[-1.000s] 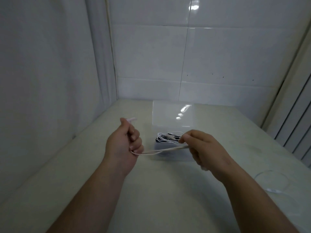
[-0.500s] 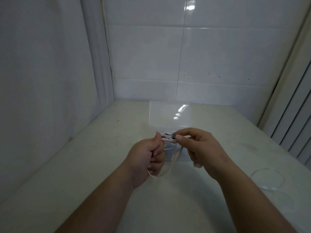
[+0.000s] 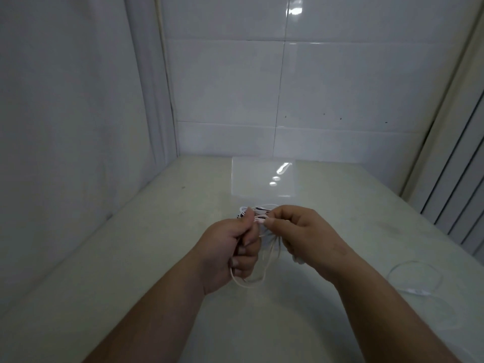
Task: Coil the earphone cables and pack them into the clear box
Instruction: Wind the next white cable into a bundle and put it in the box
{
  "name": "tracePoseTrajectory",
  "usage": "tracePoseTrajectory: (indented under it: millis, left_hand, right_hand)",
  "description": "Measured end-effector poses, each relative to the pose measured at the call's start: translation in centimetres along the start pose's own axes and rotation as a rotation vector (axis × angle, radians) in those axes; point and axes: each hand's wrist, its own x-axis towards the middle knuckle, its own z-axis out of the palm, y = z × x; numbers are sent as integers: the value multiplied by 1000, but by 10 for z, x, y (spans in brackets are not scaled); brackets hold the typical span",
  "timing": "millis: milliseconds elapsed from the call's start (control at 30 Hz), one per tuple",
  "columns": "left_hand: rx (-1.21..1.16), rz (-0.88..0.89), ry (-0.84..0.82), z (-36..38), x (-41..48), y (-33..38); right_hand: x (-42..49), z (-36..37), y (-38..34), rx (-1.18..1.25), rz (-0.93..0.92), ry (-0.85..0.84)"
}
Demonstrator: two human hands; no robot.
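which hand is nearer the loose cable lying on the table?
Right. The right hand is left of the loose cable and apart from it. The left hand is farther left, beyond the right hand. Both hands grip the held cable.

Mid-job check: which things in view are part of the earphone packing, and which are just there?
In the job:
- pale cable, gripped by left hand and right hand
- clear box, with cables inside
- loose white earphones on the table

Just there:
- tiled wall
- ribbed panel
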Motion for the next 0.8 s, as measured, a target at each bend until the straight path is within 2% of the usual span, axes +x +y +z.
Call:
tracePoseTrajectory:
  millis: [100, 267, 500, 600, 800]
  left_hand:
    - [18, 89, 6, -1, -3, 2]
    - [-32, 205, 0, 0, -2, 2]
    - [-29, 347, 164, -4, 4, 0]
    - [-23, 369, 229, -3, 4, 2]
    - [-2, 376, 320, -4, 3, 4]
  right_hand:
    - [1, 2, 2, 40, 49, -42]
    - [0, 1, 4, 243, 70, -62]
    - [7, -6, 0, 800, 198, -8]
    - [6, -6, 1, 821, 235, -22]
    - [5, -2, 6, 697, 300, -141]
